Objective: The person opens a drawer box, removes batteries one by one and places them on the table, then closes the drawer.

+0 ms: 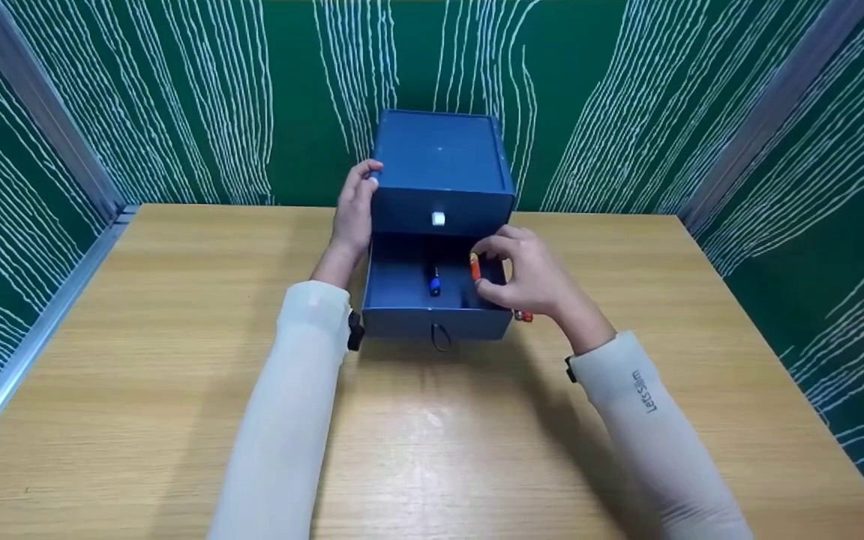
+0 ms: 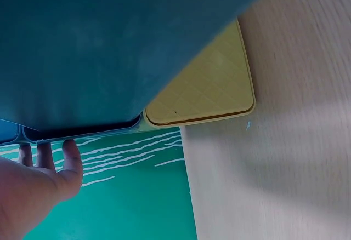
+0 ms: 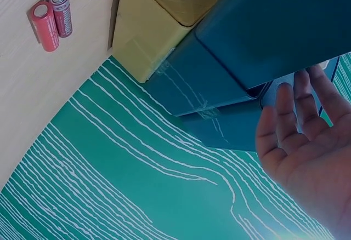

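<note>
Right hand [image 1: 535,271] pinching a small orange cylinder [image 1: 475,268] between thumb and fingertip, cylinder over the open blue rectangular lower drawer [image 1: 398,322], small blue-and-black cylinder [image 1: 435,285] lying inside, left hand [image 1: 353,217] unclenched, fingers touching the closed blue box-shaped upper section [image 1: 439,154]'s left side

Sleeves [image 1: 286,420] run off the bottom edge
The orange item [image 1: 475,268] in the right hand [image 1: 531,271] is too small to identify.

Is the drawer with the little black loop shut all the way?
No, the lower drawer sticks out, with a small blue thing showing inside.
</note>
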`<action>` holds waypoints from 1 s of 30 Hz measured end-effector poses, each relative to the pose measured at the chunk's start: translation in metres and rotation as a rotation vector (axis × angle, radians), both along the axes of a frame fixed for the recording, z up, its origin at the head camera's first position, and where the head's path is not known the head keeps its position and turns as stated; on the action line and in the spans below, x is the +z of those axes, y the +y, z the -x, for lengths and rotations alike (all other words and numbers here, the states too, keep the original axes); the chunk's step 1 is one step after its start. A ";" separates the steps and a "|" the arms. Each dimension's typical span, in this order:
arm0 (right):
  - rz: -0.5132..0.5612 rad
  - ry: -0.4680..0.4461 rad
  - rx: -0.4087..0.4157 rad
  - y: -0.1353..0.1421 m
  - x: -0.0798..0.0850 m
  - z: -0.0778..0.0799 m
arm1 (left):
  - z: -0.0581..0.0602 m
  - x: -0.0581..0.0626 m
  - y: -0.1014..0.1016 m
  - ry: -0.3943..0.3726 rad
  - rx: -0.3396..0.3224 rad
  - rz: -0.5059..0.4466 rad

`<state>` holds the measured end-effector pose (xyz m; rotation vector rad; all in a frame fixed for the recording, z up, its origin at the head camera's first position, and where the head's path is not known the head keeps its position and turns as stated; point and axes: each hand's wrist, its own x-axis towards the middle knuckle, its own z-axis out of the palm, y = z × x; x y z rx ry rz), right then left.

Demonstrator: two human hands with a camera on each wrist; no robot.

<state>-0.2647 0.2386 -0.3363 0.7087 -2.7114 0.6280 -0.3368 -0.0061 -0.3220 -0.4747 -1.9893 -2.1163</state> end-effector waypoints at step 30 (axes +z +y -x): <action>0.006 -0.034 -0.085 0.012 -0.009 -0.003 | 0.001 0.000 0.001 -0.008 0.003 -0.012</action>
